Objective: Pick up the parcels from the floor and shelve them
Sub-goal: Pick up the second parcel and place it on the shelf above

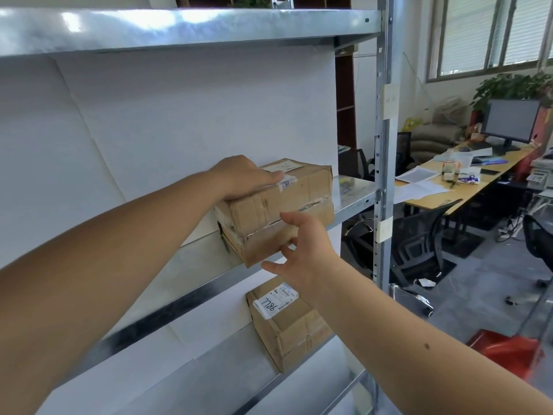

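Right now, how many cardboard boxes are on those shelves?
2. One box sits on the middle shelf under the left hand. The other box sits on the shelf below. More may be hidden behind the arms.

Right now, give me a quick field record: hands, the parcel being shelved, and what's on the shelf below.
left hand: flat on top of upper parcel, not gripping
right hand: open, fingers spread at parcel's front face
upper parcel: brown taped box on middle shelf, front corner overhanging the edge
middle shelf: metal, bare to the parcel's right
lower parcel: on lower shelf, label reads 7786
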`<state>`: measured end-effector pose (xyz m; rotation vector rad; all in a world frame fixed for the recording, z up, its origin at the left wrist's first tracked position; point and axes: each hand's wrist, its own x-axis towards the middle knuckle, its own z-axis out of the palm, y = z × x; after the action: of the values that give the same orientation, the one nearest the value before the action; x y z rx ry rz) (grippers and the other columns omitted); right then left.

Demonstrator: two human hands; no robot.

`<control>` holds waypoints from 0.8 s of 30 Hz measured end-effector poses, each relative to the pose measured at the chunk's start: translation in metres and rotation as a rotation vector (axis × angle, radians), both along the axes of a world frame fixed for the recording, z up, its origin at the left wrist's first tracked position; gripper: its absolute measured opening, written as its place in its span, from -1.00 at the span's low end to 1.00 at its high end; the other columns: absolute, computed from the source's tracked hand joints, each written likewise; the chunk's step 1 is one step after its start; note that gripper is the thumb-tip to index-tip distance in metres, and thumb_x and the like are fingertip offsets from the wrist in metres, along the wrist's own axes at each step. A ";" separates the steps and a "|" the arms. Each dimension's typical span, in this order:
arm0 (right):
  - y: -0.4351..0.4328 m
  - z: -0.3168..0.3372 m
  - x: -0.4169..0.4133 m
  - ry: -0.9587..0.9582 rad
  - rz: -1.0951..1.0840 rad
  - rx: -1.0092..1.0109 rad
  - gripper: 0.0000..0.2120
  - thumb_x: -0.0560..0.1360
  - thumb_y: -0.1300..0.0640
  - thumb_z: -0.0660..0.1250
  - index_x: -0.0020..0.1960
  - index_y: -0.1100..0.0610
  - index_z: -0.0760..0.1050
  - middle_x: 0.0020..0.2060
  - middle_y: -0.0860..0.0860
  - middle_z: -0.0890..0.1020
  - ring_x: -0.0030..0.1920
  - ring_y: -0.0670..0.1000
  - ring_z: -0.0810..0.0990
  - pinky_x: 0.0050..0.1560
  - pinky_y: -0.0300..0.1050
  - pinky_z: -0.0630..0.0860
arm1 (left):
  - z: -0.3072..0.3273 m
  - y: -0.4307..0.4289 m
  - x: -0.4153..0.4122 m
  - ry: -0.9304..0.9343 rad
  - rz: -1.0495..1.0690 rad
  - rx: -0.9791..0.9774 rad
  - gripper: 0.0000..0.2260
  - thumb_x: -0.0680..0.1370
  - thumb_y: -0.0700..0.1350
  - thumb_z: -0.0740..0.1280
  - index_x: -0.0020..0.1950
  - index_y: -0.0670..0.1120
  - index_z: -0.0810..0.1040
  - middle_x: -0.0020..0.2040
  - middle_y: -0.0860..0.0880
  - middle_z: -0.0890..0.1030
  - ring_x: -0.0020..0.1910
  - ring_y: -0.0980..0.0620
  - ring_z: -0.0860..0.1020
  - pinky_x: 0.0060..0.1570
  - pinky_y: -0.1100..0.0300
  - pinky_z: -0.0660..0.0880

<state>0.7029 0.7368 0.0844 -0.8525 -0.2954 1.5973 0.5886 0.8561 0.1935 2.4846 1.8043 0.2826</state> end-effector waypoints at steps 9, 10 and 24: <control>0.006 -0.003 0.005 0.045 0.055 0.009 -0.34 0.47 -0.14 0.47 0.53 -0.12 0.41 0.57 0.03 0.31 0.60 0.21 0.30 0.20 0.57 0.44 | -0.010 -0.015 -0.001 0.076 0.009 -0.095 -0.01 0.28 0.47 0.47 0.67 0.31 0.22 0.61 -0.12 0.28 0.60 -0.20 0.30 0.52 -0.09 0.35; 0.007 -0.003 0.005 0.046 0.061 0.008 -0.34 0.48 -0.16 0.47 0.54 -0.12 0.40 0.56 0.04 0.32 0.59 0.22 0.30 0.20 0.57 0.44 | -0.012 -0.016 0.000 0.070 0.017 -0.080 0.01 0.25 0.47 0.44 0.67 0.31 0.21 0.59 -0.12 0.30 0.59 -0.20 0.31 0.51 -0.10 0.37; 0.018 -0.058 0.014 -0.113 0.216 -0.032 -0.86 0.58 -0.06 0.42 0.13 -0.12 0.58 0.37 -0.03 0.56 0.44 0.23 0.49 0.19 0.53 0.52 | -0.030 -0.007 -0.006 0.154 0.032 0.191 -0.19 0.43 0.50 0.33 0.65 0.29 0.31 0.53 -0.06 0.44 0.50 -0.15 0.42 0.40 -0.11 0.44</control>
<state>0.7166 0.7543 0.0263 -0.9629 -0.4564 1.7601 0.5826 0.8490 0.1634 2.6754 1.9626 0.2847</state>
